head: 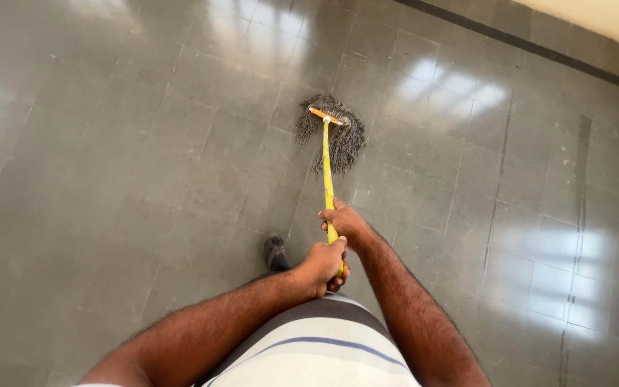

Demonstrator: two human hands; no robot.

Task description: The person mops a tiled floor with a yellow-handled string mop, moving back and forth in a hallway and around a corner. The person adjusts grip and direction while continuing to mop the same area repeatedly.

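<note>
The left hand [324,266] is clamped around the near end of the yellow mop handle [328,179]; the right hand [343,222] is wrapped shut on the handle just beyond it. The handle slants away to the grey string mop head [338,140], spread on the glossy grey tiled floor [145,143]. A sandalled foot [275,252] stands left of the handle.

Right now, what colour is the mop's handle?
Yellow; the mop handle shows best in the head view.

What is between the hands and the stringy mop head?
In the head view, only the thin yellow mop handle runs from the right hand to the grey string mop head, over bare grey floor tiles.
</note>
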